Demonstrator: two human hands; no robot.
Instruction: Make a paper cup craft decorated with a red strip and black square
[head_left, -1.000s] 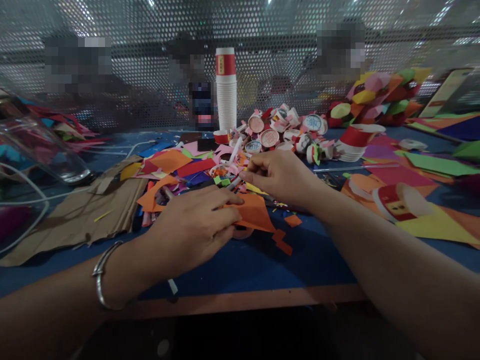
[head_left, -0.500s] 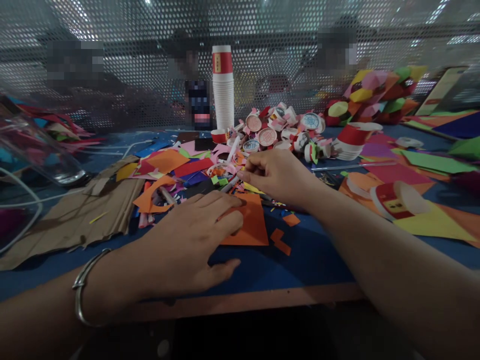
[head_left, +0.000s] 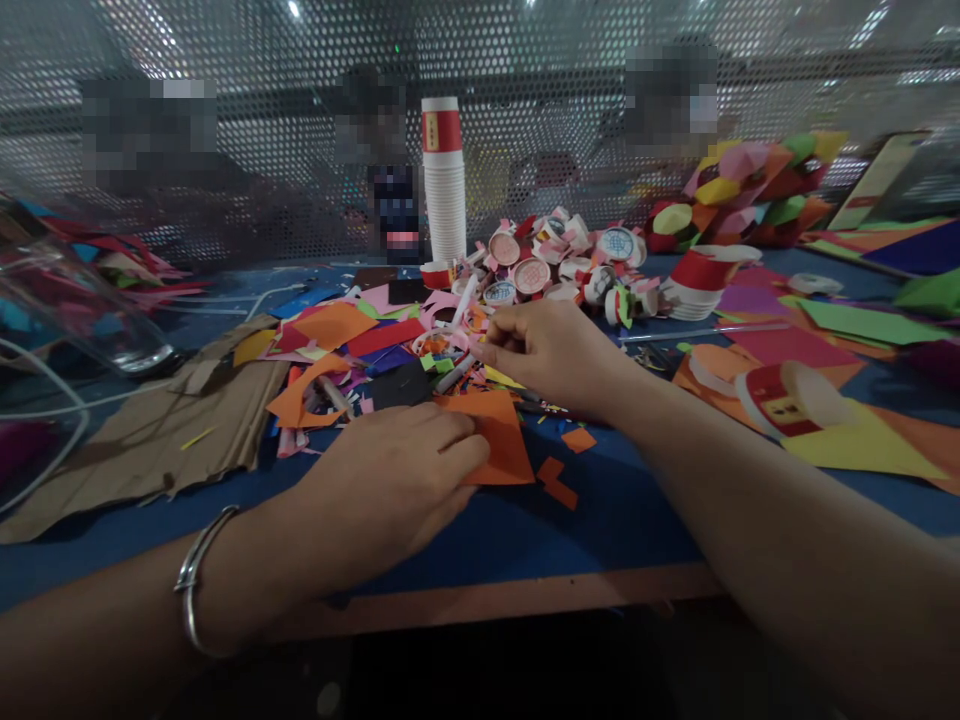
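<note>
My left hand [head_left: 401,485], with a silver bangle at the wrist, is closed on the left side of an orange paper sheet [head_left: 510,445]. Its thumb is hidden from view. Just beyond the sheet, my right hand [head_left: 562,350] is over the edge of a heap of coloured paper scraps [head_left: 390,335]. Its thumb and forefinger are drawn together in a pinch; anything between them is too small to make out. Small orange offcuts [head_left: 559,485] lie to the right of the sheet on the blue tabletop [head_left: 465,550].
A tall stack of paper cups [head_left: 445,190] stands behind the scraps, beside a heap of cut cup bottoms [head_left: 532,272]. Flattened cardboard [head_left: 142,450] and a clear glass [head_left: 112,310] are at left. Cut cups [head_left: 787,400] lie on coloured sheets at right. People sit beyond a perforated screen [head_left: 525,80].
My left hand's fingers have gone from spread over the orange paper to closed at its side, and its thumb has gone out of sight. My right hand has barely moved.
</note>
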